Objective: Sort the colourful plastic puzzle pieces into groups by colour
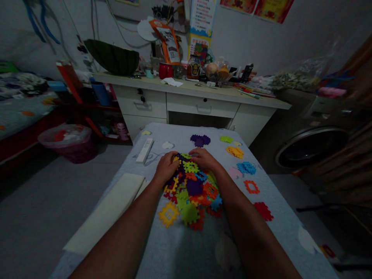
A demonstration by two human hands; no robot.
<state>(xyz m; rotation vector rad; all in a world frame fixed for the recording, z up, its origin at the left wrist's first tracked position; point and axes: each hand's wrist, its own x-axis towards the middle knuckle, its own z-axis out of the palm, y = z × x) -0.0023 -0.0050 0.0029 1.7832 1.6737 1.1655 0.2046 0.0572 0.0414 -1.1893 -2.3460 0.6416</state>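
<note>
Btm of frame: grey cloth-covered table (180,248), both forearms running up from the lower corners twd centre. White flat board (110,209) lies along the table's left edge, clear of the arms.

Centre: pile of foam pieces (193,190), mixed colours, interlocking edges. It sits between the two forearms. Long axis runs near-to-far, roughly in line w/ the arms. A yellow piece (169,214) sticks out at its near-left corner.

Far end of pile: left hand (167,167) and right hand (204,158), both palm-down on top of the heap, fingers bent over pieces, tips almost meeting. Can't tell if either hand actually pinches a piece or just presses on the heap. Both hands touch the pile, so neither is nearer. Bulk of the pile lies on the near side of the hands, twd the body.

Right of pile, apart from it: loose singles, i.e. red piece (264,211), orange piece (251,187), blue piece (247,167). All on the right hand's side.

Beyond hands: purple piece (200,140), and a white box (144,150) to the left.

Top of frame: cluttered desk (203,97). Washing machine (312,145) at right, pink bin (68,141) at left.
</note>
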